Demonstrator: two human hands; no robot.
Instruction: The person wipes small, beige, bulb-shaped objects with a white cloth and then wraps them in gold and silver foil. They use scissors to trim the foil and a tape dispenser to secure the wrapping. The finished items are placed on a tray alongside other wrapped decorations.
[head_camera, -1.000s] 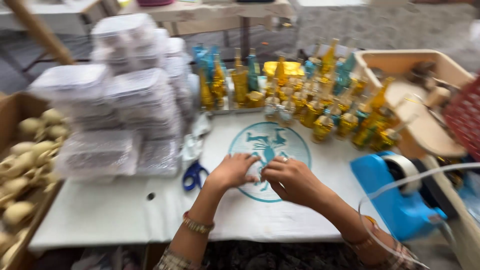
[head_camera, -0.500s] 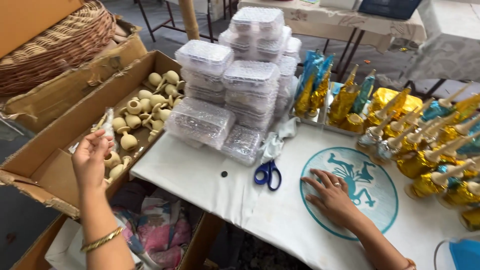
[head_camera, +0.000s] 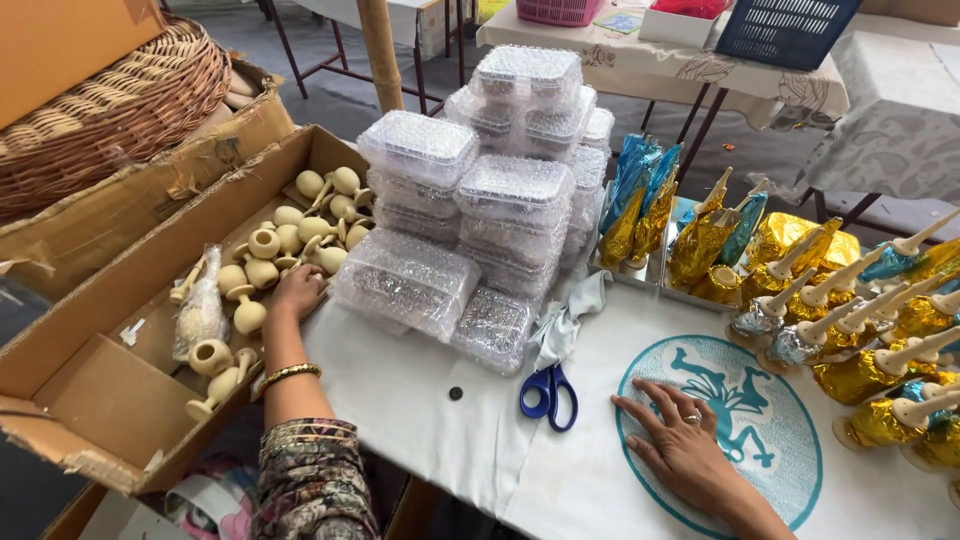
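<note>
My left hand (head_camera: 296, 292) reaches into a long cardboard box (head_camera: 95, 400) at the table's left, its fingers resting among several cream wooden cup-shaped pieces (head_camera: 262, 256); whether it grips one is hidden. A small clear bag (head_camera: 200, 312) lies in the box beside them. My right hand (head_camera: 680, 445) lies flat, fingers spread, on the white tablecloth (head_camera: 420, 420) over a round teal printed emblem (head_camera: 785, 480). Blue-handled scissors (head_camera: 548, 394) lie just left of that hand.
Stacks of clear plastic boxes in bubble wrap (head_camera: 470, 215) fill the table's middle. Foil-wrapped gold and blue figures with cream cones (head_camera: 850, 310) crowd the right. A wicker basket (head_camera: 110, 110) sits on cardboard at upper left. More tables and a blue crate (head_camera: 785, 30) stand behind.
My left hand moved from holding a small piece up over the box down into the wooden pieces. The view shifted left earlier; my right hand stays flat on the emblem.
</note>
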